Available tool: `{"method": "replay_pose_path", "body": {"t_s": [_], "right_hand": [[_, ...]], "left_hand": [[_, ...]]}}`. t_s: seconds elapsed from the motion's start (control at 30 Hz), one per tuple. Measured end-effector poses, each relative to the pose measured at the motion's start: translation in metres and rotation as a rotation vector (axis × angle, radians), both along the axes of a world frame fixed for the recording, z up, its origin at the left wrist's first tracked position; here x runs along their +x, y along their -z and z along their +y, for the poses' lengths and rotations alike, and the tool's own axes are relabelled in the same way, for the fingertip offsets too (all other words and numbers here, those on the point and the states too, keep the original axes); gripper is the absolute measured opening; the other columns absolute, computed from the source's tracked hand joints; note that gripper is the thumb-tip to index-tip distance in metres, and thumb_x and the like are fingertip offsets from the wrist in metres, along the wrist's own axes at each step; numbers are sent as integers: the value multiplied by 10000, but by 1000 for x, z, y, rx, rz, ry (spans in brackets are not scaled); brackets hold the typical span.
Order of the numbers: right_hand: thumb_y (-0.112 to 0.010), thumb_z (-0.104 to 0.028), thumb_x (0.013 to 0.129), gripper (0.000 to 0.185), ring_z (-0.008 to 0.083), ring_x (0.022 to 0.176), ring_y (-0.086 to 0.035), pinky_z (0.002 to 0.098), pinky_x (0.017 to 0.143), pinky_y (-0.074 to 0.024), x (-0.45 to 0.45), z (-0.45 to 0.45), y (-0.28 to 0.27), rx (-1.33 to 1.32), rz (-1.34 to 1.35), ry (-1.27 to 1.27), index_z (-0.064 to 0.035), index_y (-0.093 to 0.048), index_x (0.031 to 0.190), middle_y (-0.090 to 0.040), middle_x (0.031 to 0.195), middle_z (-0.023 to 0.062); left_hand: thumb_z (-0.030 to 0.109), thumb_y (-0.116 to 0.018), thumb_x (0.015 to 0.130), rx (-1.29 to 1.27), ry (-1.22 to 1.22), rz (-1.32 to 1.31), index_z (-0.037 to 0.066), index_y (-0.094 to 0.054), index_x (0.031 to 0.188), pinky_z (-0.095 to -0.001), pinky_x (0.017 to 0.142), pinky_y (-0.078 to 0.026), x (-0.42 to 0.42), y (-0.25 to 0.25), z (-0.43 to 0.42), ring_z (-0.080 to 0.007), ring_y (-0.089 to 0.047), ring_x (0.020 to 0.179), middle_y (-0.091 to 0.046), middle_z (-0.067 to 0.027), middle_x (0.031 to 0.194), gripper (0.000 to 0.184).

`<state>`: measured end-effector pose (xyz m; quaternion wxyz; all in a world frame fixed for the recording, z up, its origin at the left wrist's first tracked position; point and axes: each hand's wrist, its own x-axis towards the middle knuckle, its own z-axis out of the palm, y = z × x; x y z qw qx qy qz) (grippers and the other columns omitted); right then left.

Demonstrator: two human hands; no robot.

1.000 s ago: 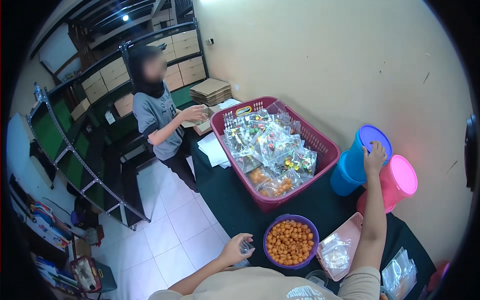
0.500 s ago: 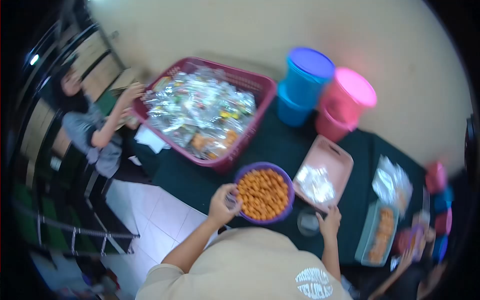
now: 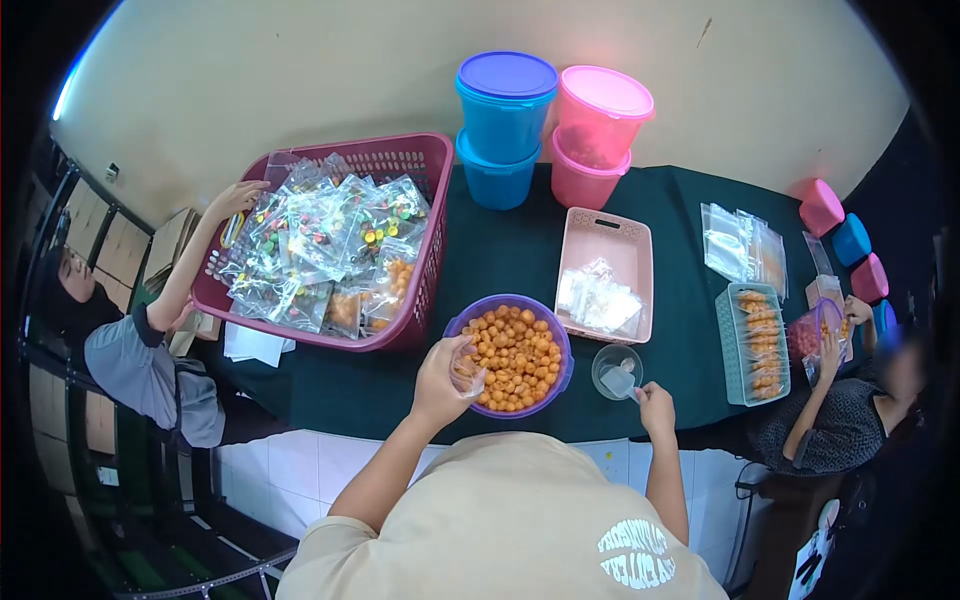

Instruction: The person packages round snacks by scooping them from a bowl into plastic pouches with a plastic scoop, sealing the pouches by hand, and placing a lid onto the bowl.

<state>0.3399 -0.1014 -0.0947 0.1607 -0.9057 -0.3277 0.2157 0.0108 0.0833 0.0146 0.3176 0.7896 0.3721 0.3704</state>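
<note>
My left hand (image 3: pixel 438 388) is closed around a small clear plastic bag (image 3: pixel 466 372) at the left rim of a purple bowl (image 3: pixel 566 372). Round orange snack balls (image 3: pixel 515 355) fill that bowl. To its right, my right hand (image 3: pixel 656 410) grips the handle of a small whitish scoop (image 3: pixel 617 381). The scoop's head rests inside a round clear container (image 3: pixel 603 362). Just behind that container is a pink tray (image 3: pixel 610 240) with a pile of small clear packets (image 3: pixel 602 298) in it.
A maroon basket (image 3: pixel 437 225) of filled bags stands left; a person in grey (image 3: pixel 150 370) reaches into it. Blue tubs (image 3: pixel 505 130) and pink tubs (image 3: pixel 600 125) are stacked behind. At right are flat bags (image 3: pixel 740 245), a green basket (image 3: pixel 733 350) and another person (image 3: pixel 845 420).
My view has levelled and sharpened, shifting the whole scene. The scoop in my right hand now shows clearly. The person on the left has moved a hand over the bags in the maroon basket.
</note>
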Motion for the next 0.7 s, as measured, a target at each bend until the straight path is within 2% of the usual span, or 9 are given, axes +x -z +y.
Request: {"method": "replay_pose_path", "body": {"t_s": [0.07, 0.1, 0.17, 0.2, 0.27, 0.33, 0.4, 0.47, 0.7], "right_hand": [[-594, -203, 893, 218, 284, 666, -603, 379, 623, -453, -17, 3, -30, 229, 57, 5, 6, -608, 833, -626, 704, 133], [-594, -203, 893, 218, 284, 666, -603, 379, 623, -453, -26, 5, -48, 228, 56, 5, 6, -608, 833, -626, 704, 133], [-586, -147, 891, 155, 174, 588, -531, 309, 567, -414, -46, 13, -86, 503, 476, 49, 4, -599, 859, -583, 670, 100], [-586, -147, 891, 154, 174, 588, -531, 309, 567, -414, -58, 16, -106, 502, 480, 48, 4, -599, 859, -583, 670, 100], [-588, -108, 879, 107, 107, 568, -476, 261, 545, -390, -82, 24, -141, 572, 468, -201, -2, -598, 869, -546, 646, 64], [-601, -111, 868, 104, 131, 577, -510, 280, 548, -409, -100, 34, -159, 615, 416, -362, -9, -611, 886, -571, 653, 73], [-625, -143, 856, 114, 239, 651, -633, 343, 576, -466, -117, 47, -162, 630, 294, -506, -37, -635, 897, -636, 712, 117], [-637, -155, 846, 113, 288, 652, -629, 371, 573, -468, -128, 58, -161, 576, 124, -624, -43, -634, 853, -631, 699, 115], [-652, -144, 825, 103, 281, 591, -604, 383, 544, -453, -124, 67, -174, 732, -28, -665, -54, -632, 777, -604, 637, 112]], "left_hand": [[78, -751, 696, -79, 36, 47, 61, -496, 1184, -344, 836, -473, -5, -3, -1, -258, -585, 933, -583, -116, 1030, 550], [78, -751, 696, -80, 36, 46, 61, -496, 1184, -344, 836, -473, -6, -4, -1, -258, -585, 933, -583, -116, 1030, 550], [112, -773, 679, 114, 48, 224, 60, -463, 1215, -391, 917, -428, -7, -6, 0, -303, -543, 1036, -564, -127, 1098, 622], [112, -773, 679, 114, 46, 228, 60, -463, 1215, -391, 917, -428, -9, -6, -2, -303, -543, 1036, -564, -127, 1098, 622], [147, -790, 664, 54, 84, 243, 52, -444, 1229, -421, 975, -376, -12, -7, -5, -334, -494, 1107, -548, -134, 1136, 669], [151, -797, 635, 99, 116, 250, 53, -449, 1227, -435, 985, -366, -14, -9, -9, -340, -490, 1113, -536, -144, 1153, 693], [136, -796, 597, 183, 176, 252, 57, -453, 1230, -454, 998, -348, -15, -14, -15, -346, -484, 1120, -536, -149, 1147, 725], [129, -793, 566, 167, 178, 276, 64, -457, 1232, -459, 1007, -334, -16, -17, -20, -345, -488, 1120, -538, -145, 1138, 748], [159, -792, 592, 130, 74, 342, 49, -471, 1193, -452, 1008, -315, -24, -36, -28, -329, -504, 1094, -545, -136, 1109, 690]]}}
